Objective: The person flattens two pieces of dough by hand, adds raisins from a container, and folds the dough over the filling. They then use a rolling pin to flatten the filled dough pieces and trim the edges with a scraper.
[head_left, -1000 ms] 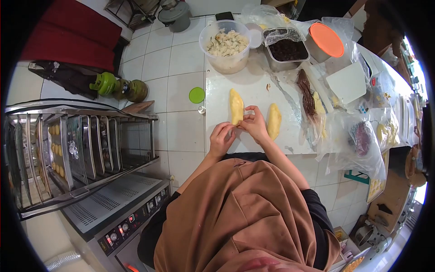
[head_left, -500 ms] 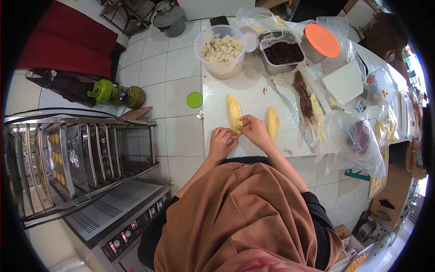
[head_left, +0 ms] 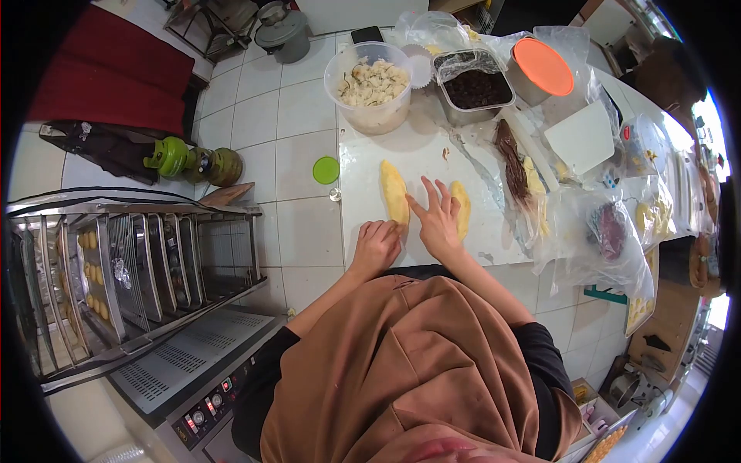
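A long, pale yellow piece of dough (head_left: 394, 189) lies on the white table in front of me, its near end partly hidden by my fingers. My left hand (head_left: 378, 245) is closed, its fingers curled onto that near end. My right hand (head_left: 441, 224) is open with fingers spread, and a fingertip touches the dough's right edge. A second yellow dough piece (head_left: 463, 207) lies just right of my right hand, partly behind its fingers.
Farther back on the table (head_left: 417, 150) stand a tub of shredded filling (head_left: 367, 116), a metal tin of dark filling (head_left: 473, 91) and an orange-lidded container (head_left: 543, 68). Plastic bags (head_left: 567, 247) and a white scraper (head_left: 580, 137) crowd the right. A tray rack (head_left: 154, 262) stands left.
My right hand has let go of the dough's near end and spread its fingers, shifting slightly right. The left hand stays at the near end, fingers curled. The view has shifted slightly.
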The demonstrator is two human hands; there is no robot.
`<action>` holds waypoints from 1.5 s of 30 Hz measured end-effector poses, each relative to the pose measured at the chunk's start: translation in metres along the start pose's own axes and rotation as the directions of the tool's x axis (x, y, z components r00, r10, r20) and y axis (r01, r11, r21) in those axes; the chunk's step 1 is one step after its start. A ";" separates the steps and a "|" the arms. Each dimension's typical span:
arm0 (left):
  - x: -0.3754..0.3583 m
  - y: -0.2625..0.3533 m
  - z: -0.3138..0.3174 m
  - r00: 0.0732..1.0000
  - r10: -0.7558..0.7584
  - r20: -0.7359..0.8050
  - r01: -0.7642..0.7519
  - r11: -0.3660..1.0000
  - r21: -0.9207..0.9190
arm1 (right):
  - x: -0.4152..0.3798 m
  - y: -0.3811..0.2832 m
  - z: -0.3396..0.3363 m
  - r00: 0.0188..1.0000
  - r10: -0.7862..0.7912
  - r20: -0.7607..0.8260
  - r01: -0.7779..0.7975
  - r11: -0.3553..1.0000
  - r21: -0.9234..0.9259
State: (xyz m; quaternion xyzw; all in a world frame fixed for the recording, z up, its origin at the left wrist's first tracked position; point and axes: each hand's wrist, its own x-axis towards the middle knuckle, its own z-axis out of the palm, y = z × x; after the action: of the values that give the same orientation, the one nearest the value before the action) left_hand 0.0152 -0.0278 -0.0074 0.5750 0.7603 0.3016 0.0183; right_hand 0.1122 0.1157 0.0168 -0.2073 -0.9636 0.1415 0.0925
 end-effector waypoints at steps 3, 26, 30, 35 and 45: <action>-0.004 0.005 -0.006 0.999 -0.017 0.033 0.015 0.999 0.037 | -0.011 -0.004 -0.003 0.999 -0.044 0.025 0.045 0.999 -0.020; -0.009 0.013 -0.004 0.980 -0.023 0.197 -0.014 0.983 0.182 | 0.013 0.043 -0.045 0.996 0.061 -0.064 -0.050 0.987 0.149; 0.001 0.014 -0.001 0.990 0.003 0.142 -0.034 0.976 0.216 | 0.024 0.084 -0.069 0.939 0.284 -0.192 -0.225 0.933 0.281; 0.021 0.013 0.002 0.984 -0.072 0.166 0.029 0.968 0.248 | 0.030 0.156 -0.096 0.769 0.483 -0.419 -0.512 0.858 0.048; 0.033 0.012 0.007 0.991 -0.056 0.118 0.023 0.963 0.268 | 0.038 0.247 -0.087 0.773 0.634 0.014 -0.629 0.769 -0.119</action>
State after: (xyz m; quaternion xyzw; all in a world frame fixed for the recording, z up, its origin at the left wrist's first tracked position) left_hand 0.0170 0.0066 0.0034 0.5746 0.8027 0.1598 -0.0059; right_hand 0.1910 0.3683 0.0270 -0.5197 -0.8462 0.1176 0.0027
